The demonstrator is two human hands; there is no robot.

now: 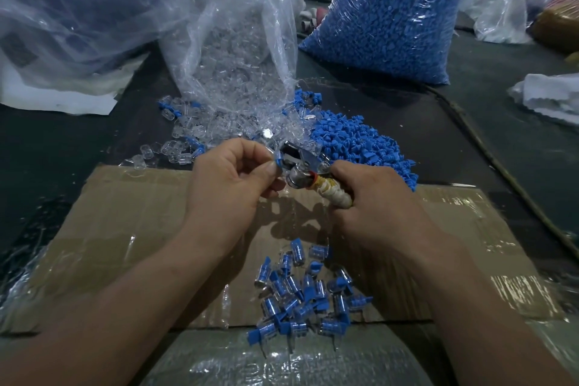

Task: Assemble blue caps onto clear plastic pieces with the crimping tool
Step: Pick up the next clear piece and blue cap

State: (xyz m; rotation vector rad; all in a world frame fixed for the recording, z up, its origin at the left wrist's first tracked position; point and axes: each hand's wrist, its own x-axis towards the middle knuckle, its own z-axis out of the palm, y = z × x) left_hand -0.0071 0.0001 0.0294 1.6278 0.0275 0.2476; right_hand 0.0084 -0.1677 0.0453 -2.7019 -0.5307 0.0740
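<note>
A: hands?
B: I saw left hand (232, 178) pinching a blue-capped piece (277, 163) against the head of the crimping tool (302, 166); right hand (376, 197) was wrapped round its taped handle
A: stock?
B: loose blue caps (360, 141) and clear pieces (194, 147) lay just behind, finished pile (304, 294) on the cardboard (125, 213)

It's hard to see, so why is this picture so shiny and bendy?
Head view: glare streaks the clear bag and the taped cardboard; dim light leaves the table nearly black; the wide lens bends the edges; the left hand pinching a cap and the right hand gripping the tool look fairly sharp.
</note>
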